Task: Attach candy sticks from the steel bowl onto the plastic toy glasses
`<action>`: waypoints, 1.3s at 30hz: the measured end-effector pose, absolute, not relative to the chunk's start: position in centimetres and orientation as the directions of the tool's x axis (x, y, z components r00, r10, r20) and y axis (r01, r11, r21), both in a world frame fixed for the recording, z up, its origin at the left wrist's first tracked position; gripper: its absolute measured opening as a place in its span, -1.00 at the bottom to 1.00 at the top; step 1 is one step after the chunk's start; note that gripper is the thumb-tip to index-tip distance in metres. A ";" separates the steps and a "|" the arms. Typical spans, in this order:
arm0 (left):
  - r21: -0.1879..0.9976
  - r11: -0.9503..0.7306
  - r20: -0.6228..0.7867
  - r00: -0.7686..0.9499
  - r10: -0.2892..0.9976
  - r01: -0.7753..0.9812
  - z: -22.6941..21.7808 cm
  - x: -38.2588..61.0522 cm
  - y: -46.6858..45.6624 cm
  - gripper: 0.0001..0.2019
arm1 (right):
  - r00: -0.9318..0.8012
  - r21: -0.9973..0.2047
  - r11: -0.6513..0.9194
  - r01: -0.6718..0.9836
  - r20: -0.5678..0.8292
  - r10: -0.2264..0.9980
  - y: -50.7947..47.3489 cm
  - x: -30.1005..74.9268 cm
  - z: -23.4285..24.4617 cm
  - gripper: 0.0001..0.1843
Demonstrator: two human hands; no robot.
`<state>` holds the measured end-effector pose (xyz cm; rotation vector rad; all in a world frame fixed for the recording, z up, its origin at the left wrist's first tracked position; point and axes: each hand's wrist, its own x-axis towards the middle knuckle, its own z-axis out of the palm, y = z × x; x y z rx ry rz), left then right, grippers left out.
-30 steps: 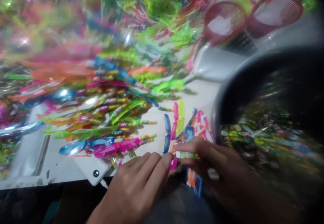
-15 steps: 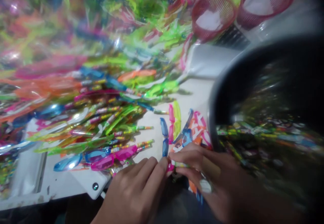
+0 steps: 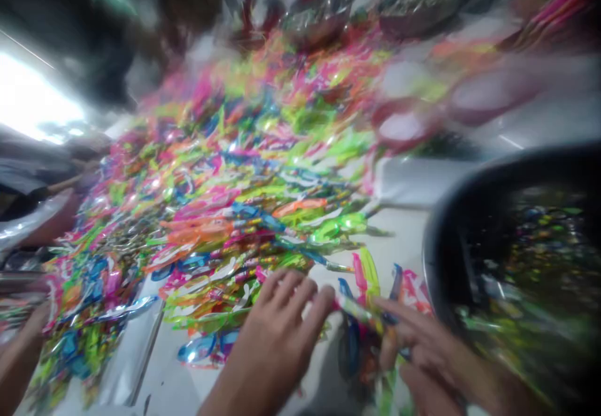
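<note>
Workshop with heaped plastic toy glasses (image 3: 225, 178)

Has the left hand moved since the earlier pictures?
Yes, slightly: the left hand sits farther left of the black basin, its fingertips now apart from the right hand.

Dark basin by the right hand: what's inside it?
The dark basin holds a heap of small multicoloured pieces, too blurred to identify. They cover its bottom, so the basin's floor cannot be seen.
</note>
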<state>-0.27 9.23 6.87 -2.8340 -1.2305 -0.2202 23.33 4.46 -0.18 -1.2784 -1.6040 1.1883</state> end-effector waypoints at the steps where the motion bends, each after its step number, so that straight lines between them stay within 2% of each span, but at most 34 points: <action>1: -0.030 -0.678 0.136 0.675 0.725 0.734 7.4 -0.3 10.8 -0.76 | -0.206 -0.978 0.006 0.209 -0.039 0.978 4.6 23.4 -0.3 -0.57; 3: -0.083 -0.673 0.073 0.678 0.731 0.735 8.2 -0.1 14.4 -0.76 | -0.172 -0.991 -0.114 0.066 -0.124 0.977 4.7 23.5 0.1 -0.62; 5: -0.103 -0.677 -0.005 0.680 0.733 0.729 8.4 0.4 18.3 -0.73 | -0.100 -0.982 -0.189 0.009 -0.189 0.977 4.6 23.4 1.1 -0.63; 7: -0.128 -0.648 -0.060 0.646 0.761 0.751 8.1 0.9 21.8 -0.71 | -0.056 -0.972 -0.235 0.025 -0.236 0.970 4.3 23.2 2.2 -0.62; 9: -0.148 -0.603 -0.058 0.602 0.796 0.784 7.7 1.3 23.9 -0.70 | -0.068 -0.965 -0.251 0.070 -0.256 0.964 4.1 23.1 2.7 -0.61; 13: -0.135 -0.545 -0.042 0.545 0.837 0.827 7.2 1.9 21.4 -0.64 | -0.084 -0.964 -0.219 0.151 -0.233 0.969 3.9 23.5 2.5 -0.65; 15: -0.080 -0.534 -0.080 0.529 0.845 0.842 6.6 2.5 17.5 -0.71 | -0.096 -0.966 -0.194 0.173 -0.213 0.972 3.9 23.7 2.4 -0.70; 17: 0.035 -0.471 -0.173 0.469 0.866 0.881 5.5 3.2 13.2 -0.73 | -0.113 -0.965 -0.187 0.185 -0.210 0.971 4.0 23.8 2.6 -0.78; 19: 0.229 -0.249 -0.326 0.316 0.891 0.941 3.8 4.0 9.7 -0.73 | -0.127 -0.958 -0.187 0.215 -0.218 0.968 4.2 24.0 3.0 -0.80; 21: 0.316 -0.094 -0.400 0.223 0.889 0.944 1.7 4.8 7.5 -0.71 | -0.140 -0.940 -0.223 0.260 -0.265 0.954 4.5 24.0 3.3 -0.72; 24: 0.388 0.017 -0.397 0.151 0.906 0.921 -0.8 5.5 6.1 -0.69 | -0.127 -0.901 -0.366 0.231 -0.401 0.907 5.0 24.0 3.9 -0.55; 27: 0.476 0.102 -0.382 0.101 0.919 0.873 -1.6 5.0 5.7 -0.75 | -0.151 -0.897 -0.438 0.065 -0.443 0.884 5.3 23.8 4.6 -0.53; 30: 0.677 0.214 -0.349 0.051 0.936 0.704 -1.0 3.6 5.3 -0.75 | -0.198 -0.887 -0.461 -0.021 -0.448 0.872 5.5 23.5 5.2 -0.64; 33: 0.880 0.341 -0.329 -0.091 0.940 0.331 0.2 2.1 5.3 -0.67 | -0.193 -0.923 -0.386 0.001 -0.379 0.905 5.7 23.3 5.7 -0.73; 36: 0.914 0.406 -0.398 -0.213 0.892 -0.007 1.4 1.6 5.4 -0.47 | -0.187 -0.955 -0.270 0.127 -0.290 0.939 5.8 23.4 6.0 -0.78; 39: 0.863 0.389 -0.478 -0.272 0.835 -0.323 2.7 2.2 5.3 -0.31 | -0.218 -0.942 -0.170 0.288 -0.238 0.947 5.8 23.6 6.0 -0.77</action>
